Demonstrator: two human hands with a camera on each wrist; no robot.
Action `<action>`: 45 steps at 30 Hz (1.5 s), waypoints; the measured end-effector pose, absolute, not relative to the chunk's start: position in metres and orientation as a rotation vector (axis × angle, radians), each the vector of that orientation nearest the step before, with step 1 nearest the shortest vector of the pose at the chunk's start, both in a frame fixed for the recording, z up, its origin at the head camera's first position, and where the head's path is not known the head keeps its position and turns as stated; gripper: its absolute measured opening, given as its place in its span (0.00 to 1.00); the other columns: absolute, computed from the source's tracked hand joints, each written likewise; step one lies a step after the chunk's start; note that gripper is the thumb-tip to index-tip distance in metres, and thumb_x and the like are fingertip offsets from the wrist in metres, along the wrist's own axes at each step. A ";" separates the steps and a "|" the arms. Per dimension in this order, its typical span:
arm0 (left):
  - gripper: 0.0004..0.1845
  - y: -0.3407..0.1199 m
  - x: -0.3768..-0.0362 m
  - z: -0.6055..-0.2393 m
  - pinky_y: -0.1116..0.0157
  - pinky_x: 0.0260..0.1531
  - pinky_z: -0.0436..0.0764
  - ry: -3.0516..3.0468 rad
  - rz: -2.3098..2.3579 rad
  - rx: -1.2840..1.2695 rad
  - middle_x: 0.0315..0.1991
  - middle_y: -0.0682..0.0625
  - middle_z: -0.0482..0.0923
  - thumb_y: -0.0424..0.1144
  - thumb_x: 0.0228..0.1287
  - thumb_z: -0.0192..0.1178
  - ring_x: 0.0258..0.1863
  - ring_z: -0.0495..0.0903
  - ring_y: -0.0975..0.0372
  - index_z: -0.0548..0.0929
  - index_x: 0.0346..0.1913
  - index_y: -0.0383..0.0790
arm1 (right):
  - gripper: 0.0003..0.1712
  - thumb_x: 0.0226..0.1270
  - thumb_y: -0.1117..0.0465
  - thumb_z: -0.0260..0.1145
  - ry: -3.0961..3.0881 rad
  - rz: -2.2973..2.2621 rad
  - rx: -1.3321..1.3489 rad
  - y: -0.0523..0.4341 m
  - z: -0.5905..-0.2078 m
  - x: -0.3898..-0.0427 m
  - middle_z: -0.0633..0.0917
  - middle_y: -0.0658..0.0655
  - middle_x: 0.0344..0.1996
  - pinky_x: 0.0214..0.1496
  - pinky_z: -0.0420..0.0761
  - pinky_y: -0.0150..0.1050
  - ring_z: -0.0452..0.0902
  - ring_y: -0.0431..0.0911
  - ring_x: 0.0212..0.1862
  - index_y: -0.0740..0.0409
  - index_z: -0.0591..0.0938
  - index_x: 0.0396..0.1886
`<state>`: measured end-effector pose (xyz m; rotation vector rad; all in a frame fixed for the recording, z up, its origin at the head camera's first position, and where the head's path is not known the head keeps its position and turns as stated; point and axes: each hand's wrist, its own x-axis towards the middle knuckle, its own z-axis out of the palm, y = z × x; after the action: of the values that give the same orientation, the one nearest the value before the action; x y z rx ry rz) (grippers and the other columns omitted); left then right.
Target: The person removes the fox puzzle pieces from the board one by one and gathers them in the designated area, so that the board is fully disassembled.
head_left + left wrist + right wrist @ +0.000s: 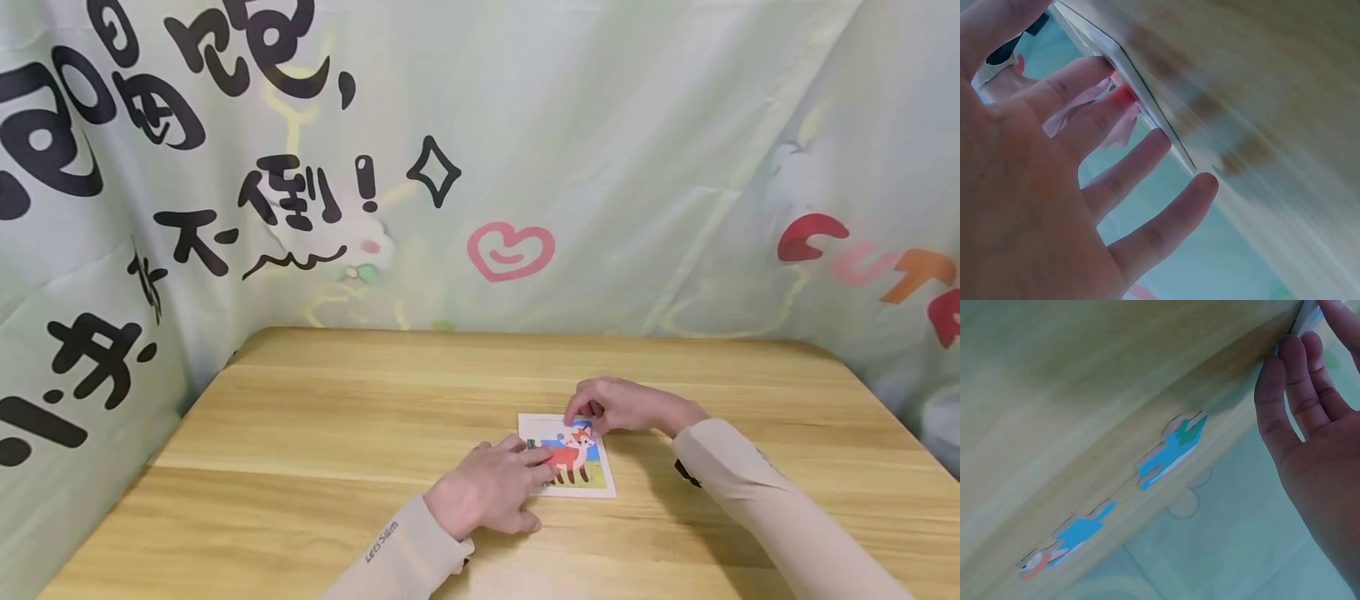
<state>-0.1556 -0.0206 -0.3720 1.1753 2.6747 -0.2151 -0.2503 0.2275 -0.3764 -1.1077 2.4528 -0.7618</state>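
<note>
The fox picture [581, 467] lies between the left hand [497, 486], spread and only touching it, and right hand [622, 405], curled at its far corner, grip unclear.

The left hand [491, 483] covers the left part of the fox puzzle [577, 462], and the right hand [622, 404] hides its top right corner. Both sleeves [787, 508] get cut off at the head view's bottom edge. The left wrist view shows the table [1272, 81] all blurry.
</note>
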 end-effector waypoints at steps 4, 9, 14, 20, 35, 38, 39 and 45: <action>0.34 -0.022 -0.155 -0.373 0.52 0.59 0.77 2.672 -0.208 1.175 0.76 0.64 0.60 0.62 0.62 0.67 0.70 0.63 0.62 0.75 0.70 0.61 | 0.18 0.53 0.78 0.72 2.415 -0.769 -1.110 0.223 -0.377 -0.252 0.78 0.48 0.31 0.37 0.74 0.34 0.69 0.40 0.33 0.59 0.87 0.43; 0.34 -0.023 -0.154 -0.374 0.54 0.57 0.78 2.672 -0.209 1.189 0.76 0.64 0.60 0.63 0.61 0.67 0.69 0.64 0.61 0.75 0.69 0.60 | 0.19 0.52 0.80 0.68 2.387 -0.808 -1.122 0.223 -0.378 -0.249 0.78 0.49 0.31 0.37 0.73 0.34 0.69 0.41 0.33 0.59 0.86 0.42; 0.34 -0.024 -0.153 -0.375 0.54 0.56 0.78 2.671 -0.209 1.197 0.76 0.64 0.60 0.63 0.61 0.67 0.69 0.64 0.62 0.75 0.70 0.60 | 0.22 0.51 0.82 0.64 2.390 -0.836 -1.116 0.224 -0.379 -0.244 0.76 0.50 0.31 0.37 0.72 0.34 0.68 0.42 0.33 0.58 0.85 0.42; 0.34 -0.024 -0.154 -0.374 0.55 0.55 0.78 2.678 -0.205 1.192 0.76 0.64 0.61 0.63 0.61 0.67 0.68 0.65 0.62 0.74 0.70 0.61 | 0.23 0.50 0.83 0.63 2.393 -0.853 -1.141 0.223 -0.381 -0.244 0.76 0.50 0.32 0.38 0.72 0.35 0.68 0.43 0.34 0.57 0.84 0.41; 0.33 -0.021 -0.155 -0.372 0.56 0.54 0.79 2.677 -0.213 1.215 0.76 0.64 0.60 0.62 0.63 0.66 0.67 0.65 0.63 0.74 0.70 0.60 | 0.12 0.57 0.80 0.68 2.415 -0.936 -1.189 0.231 -0.375 -0.252 0.82 0.48 0.28 0.36 0.80 0.36 0.76 0.40 0.31 0.59 0.82 0.31; 0.32 -0.021 -0.155 -0.373 0.56 0.55 0.78 2.678 -0.223 1.212 0.76 0.64 0.60 0.62 0.63 0.66 0.68 0.64 0.63 0.75 0.69 0.60 | 0.11 0.61 0.78 0.66 2.447 -0.961 -1.140 0.234 -0.368 -0.254 0.86 0.49 0.31 0.40 0.83 0.38 0.81 0.42 0.36 0.60 0.86 0.33; 0.32 -0.021 -0.155 -0.373 0.55 0.56 0.78 2.677 -0.224 1.208 0.76 0.64 0.60 0.62 0.63 0.66 0.68 0.64 0.63 0.75 0.69 0.60 | 0.11 0.63 0.78 0.66 2.457 -0.972 -1.118 0.236 -0.365 -0.255 0.87 0.50 0.32 0.41 0.83 0.39 0.81 0.43 0.37 0.60 0.87 0.34; 0.32 -0.021 -0.156 -0.372 0.54 0.58 0.77 2.680 -0.209 1.191 0.76 0.65 0.59 0.61 0.63 0.67 0.69 0.64 0.63 0.75 0.69 0.61 | 0.12 0.68 0.78 0.61 2.522 -1.032 -1.042 0.256 -0.351 -0.255 0.88 0.53 0.37 0.43 0.83 0.41 0.83 0.46 0.40 0.62 0.88 0.37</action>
<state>-0.1563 -0.0209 -0.3721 1.1910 2.6800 -0.2089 -0.2546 0.2562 -0.3508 -1.0425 2.5225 -1.0324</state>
